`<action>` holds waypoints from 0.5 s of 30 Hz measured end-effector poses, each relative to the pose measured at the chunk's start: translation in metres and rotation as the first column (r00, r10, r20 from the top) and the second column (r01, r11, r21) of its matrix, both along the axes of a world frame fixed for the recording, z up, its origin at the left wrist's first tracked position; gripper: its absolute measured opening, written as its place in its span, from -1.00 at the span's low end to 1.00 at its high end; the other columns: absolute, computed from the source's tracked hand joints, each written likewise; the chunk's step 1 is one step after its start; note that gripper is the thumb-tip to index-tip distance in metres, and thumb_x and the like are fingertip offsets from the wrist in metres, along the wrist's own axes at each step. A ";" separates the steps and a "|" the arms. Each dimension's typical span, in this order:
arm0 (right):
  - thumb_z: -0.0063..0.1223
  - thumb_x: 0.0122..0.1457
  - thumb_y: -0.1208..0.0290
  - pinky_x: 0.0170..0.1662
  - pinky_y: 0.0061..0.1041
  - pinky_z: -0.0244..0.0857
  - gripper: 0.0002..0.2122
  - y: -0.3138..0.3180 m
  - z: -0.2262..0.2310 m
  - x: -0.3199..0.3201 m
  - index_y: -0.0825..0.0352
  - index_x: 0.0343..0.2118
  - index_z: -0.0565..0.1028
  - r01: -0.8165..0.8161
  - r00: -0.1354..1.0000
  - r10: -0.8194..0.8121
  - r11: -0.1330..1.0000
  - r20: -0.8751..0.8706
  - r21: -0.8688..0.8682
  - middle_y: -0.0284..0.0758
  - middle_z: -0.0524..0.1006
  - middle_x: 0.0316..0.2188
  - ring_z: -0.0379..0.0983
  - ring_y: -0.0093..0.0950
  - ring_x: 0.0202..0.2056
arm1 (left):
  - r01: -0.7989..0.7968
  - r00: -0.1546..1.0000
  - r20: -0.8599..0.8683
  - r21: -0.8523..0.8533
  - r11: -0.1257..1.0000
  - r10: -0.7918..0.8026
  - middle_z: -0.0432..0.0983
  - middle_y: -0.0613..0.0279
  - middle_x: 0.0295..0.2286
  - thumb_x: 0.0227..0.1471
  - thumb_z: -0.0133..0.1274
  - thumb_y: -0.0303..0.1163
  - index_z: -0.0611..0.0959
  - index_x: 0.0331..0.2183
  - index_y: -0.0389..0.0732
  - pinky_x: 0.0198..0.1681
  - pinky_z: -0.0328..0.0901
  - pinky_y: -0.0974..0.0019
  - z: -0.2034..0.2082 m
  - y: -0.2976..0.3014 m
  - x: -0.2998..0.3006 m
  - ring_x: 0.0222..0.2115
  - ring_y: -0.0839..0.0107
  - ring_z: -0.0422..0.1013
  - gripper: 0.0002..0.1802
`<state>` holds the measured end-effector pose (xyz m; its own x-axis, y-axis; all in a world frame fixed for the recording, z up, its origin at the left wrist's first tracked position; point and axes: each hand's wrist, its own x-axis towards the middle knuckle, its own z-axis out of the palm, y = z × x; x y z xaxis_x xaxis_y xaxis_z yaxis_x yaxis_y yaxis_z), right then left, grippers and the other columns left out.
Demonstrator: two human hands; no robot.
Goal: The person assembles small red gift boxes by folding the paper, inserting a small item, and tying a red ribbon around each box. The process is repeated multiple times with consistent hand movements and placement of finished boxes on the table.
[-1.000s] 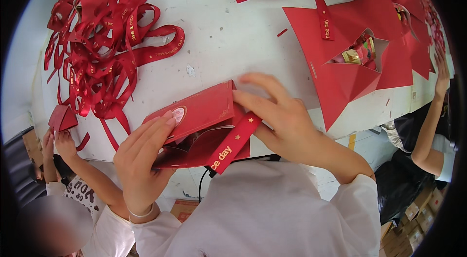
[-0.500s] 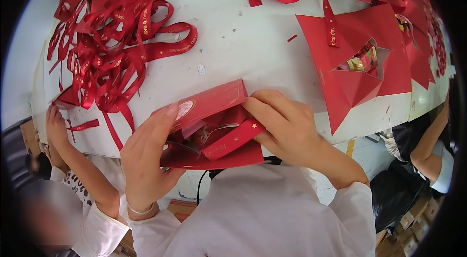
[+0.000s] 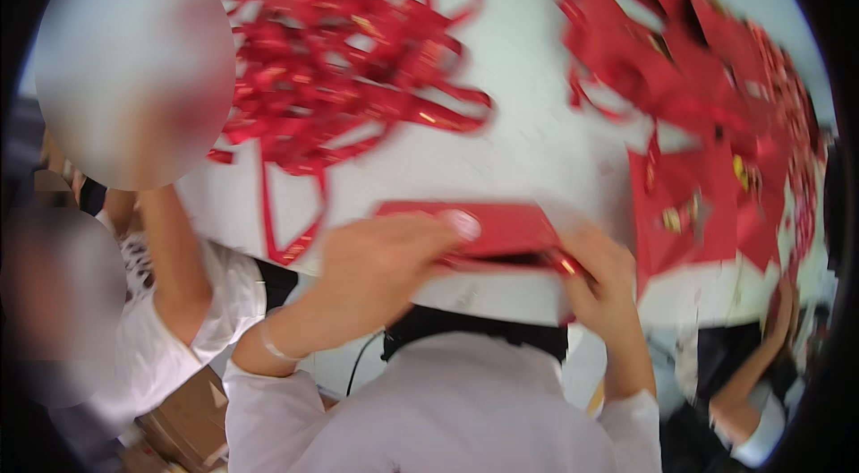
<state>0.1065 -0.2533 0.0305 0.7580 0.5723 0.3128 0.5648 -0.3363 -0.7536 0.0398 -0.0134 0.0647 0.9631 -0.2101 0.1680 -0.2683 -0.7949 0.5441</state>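
Observation:
Both my hands hold a red paper gift box [image 3: 506, 227] at the near edge of the table. My left hand [image 3: 380, 267] grips its left end, fingers lying over the top beside a pale round sticker [image 3: 463, 224]. At the other end my right hand [image 3: 601, 274] has its fingers closed round the corner, next to a bit of red ribbon [image 3: 564, 264]. The top panel lies nearly flat, leaving a dark narrow gap along the near side. What is inside is hidden. The picture is smeared by motion.
A tangled heap of red printed ribbons [image 3: 349, 61] covers the white table [image 3: 528, 160] at the far left. To the right lie red boxes [image 3: 684, 240] with wrapped sweets showing through openings. A co-worker's arm [image 3: 174, 249] is at the left, another person's arm [image 3: 752, 379] at the right.
The top panel of the box has come down over the opening, hiding the ribbon and contents that showed before. The view has shifted, and the co-worker's arm on the left is raised higher.

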 end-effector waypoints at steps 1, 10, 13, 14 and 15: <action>-0.01 -0.08 0.59 -0.36 -0.45 0.30 -0.89 -0.006 0.015 -0.009 0.41 -0.44 0.50 0.102 0.985 -0.108 0.993 -0.135 -0.051 -0.23 0.50 -0.53 0.41 -0.29 -0.46 | 0.038 0.998 0.056 0.021 0.999 -0.039 0.55 0.18 -0.38 -0.16 0.07 -0.48 0.58 -0.22 -0.15 -0.43 0.37 0.28 -0.003 0.003 0.000 -0.37 0.24 0.49 -0.67; 0.10 -0.13 0.45 -0.55 -0.55 0.19 -0.66 0.055 0.043 -0.032 0.40 -0.22 0.48 0.104 0.830 0.172 0.886 0.530 -0.451 -0.28 0.49 -0.34 0.36 -0.46 -0.58 | 0.117 0.993 -0.024 0.086 0.989 -0.115 0.52 0.17 -0.40 -0.22 0.21 -0.38 0.52 -0.25 -0.21 -0.41 0.36 0.26 -0.013 0.005 0.007 -0.35 0.22 0.46 -0.60; 0.05 -0.21 0.53 -0.55 -0.54 0.19 -0.69 0.066 0.033 -0.016 0.38 -0.29 0.48 0.014 0.816 0.217 0.919 0.536 -0.393 -0.32 0.47 -0.37 0.36 -0.46 -0.58 | 0.098 0.990 -0.105 0.063 0.993 -0.091 0.51 0.17 -0.39 -0.22 0.22 -0.35 0.52 -0.23 -0.22 -0.39 0.36 0.25 -0.008 0.009 0.008 -0.34 0.19 0.46 -0.57; 0.01 -0.20 0.61 -0.55 -0.50 0.21 -0.74 0.068 0.038 -0.015 0.36 -0.34 0.46 -0.007 0.839 0.203 0.932 0.505 -0.363 -0.33 0.44 -0.40 0.37 -0.42 -0.58 | 0.102 0.993 -0.058 0.067 0.993 -0.098 0.51 0.15 -0.39 -0.19 0.20 -0.30 0.52 -0.21 -0.22 -0.41 0.36 0.23 -0.009 0.013 0.005 -0.35 0.19 0.46 -0.57; 0.02 -0.20 0.62 -0.54 -0.49 0.22 -0.74 0.067 0.038 -0.012 0.36 -0.34 0.46 -0.025 0.853 0.207 0.933 0.480 -0.359 -0.32 0.44 -0.40 0.37 -0.40 -0.57 | 0.092 0.993 -0.075 0.061 0.994 -0.087 0.51 0.15 -0.38 -0.18 0.20 -0.29 0.52 -0.21 -0.22 -0.42 0.36 0.23 -0.012 0.013 0.004 -0.36 0.19 0.46 -0.57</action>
<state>0.0946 -0.1860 0.0690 0.4686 0.7832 0.4087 0.8834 -0.4180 -0.2118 0.0443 -0.0002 0.0530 0.9490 -0.3043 0.0824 -0.3021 -0.8033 0.5133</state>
